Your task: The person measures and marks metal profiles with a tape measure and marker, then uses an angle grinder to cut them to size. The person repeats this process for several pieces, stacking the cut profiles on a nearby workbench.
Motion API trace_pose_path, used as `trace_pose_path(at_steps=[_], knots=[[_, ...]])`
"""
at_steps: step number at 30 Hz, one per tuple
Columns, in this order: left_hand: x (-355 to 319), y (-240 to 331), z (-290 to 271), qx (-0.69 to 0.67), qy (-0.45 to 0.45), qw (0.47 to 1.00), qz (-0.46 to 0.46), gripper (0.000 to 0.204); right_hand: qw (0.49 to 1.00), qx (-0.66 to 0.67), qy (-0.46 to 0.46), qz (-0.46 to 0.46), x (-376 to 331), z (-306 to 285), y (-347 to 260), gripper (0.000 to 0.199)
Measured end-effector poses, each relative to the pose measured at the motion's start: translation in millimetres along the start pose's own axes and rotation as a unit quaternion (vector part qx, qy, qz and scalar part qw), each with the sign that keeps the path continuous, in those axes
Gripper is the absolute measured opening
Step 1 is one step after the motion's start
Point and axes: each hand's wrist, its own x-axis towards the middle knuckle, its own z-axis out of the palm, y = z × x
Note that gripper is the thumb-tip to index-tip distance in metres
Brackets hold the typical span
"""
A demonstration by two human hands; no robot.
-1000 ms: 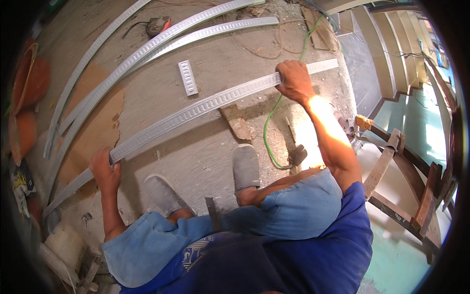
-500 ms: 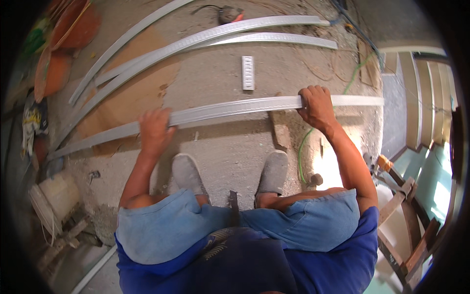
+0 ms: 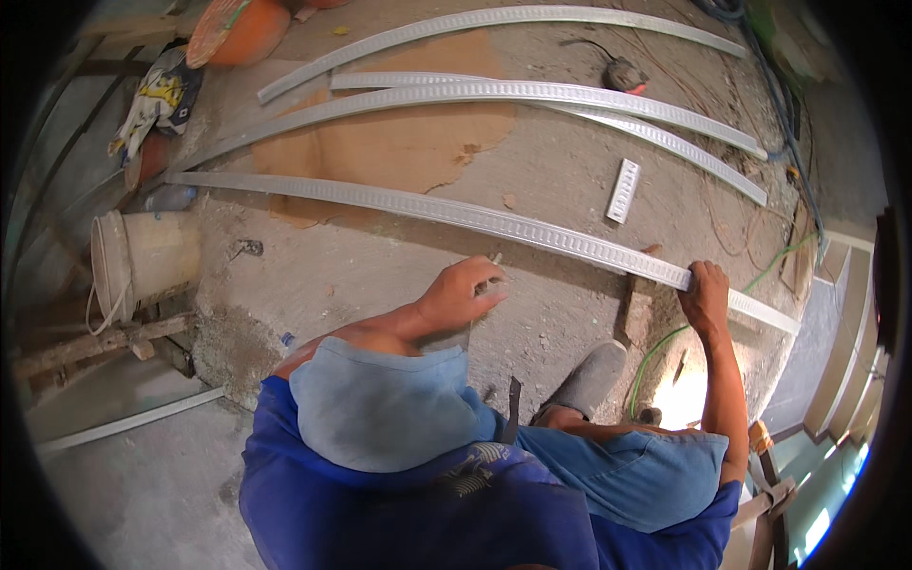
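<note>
Gripping long silver slotted metal strip [image 3: 427, 205] near its right end: right hand [image 3: 705, 296], fingers wrapped round it. Left hand [image 3: 464, 293] has let go since half a second ago, now curled at frame centre (cannot tell whether around anything). Strip spans upper left to middle right, seemingly one-hand-steadied.

A printed deep-blue shirt [image 3: 408, 513] goes with light-blue shorts [image 3: 385, 404] and grey footwear [image 3: 591, 380]

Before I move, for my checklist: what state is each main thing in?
Long silver ridged metal strip, gripped near right end
Bare right hand, closed around strip
Bare left hand, half-curled, apart from strip
Short silver ridged metal piece, loose
Brown cardboard sheet, flat, ragged-edged
</note>
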Motion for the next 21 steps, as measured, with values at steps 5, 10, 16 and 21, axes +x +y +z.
trace_pose_path(at_steps=[5,10,16,21], knots=[[4.0,-24.9,-11.4,-0.427,0.086,0.877,-0.204,0.041,1.0,-0.002,-0.008,0.003,1.7,2.6,-2.3,0.021],[10.8,-38.5,-35.3,-0.623,0.177,0.732,-0.211,0.028,1.0,0.009,-0.006,0.011,1.5,9.8,-0.1,0.022],[11.0,-59.3,-39.9,-0.697,0.245,0.652,-0.172,0.014,1.0,-0.01,-0.02,0.015,1.4,5.0,-3.0,0.028],[10.9,-57.6,-50.1,-0.682,0.266,0.657,-0.18,0.014,0.999,-0.013,-0.021,0.028,1.6,1.7,-7.4,0.031]])
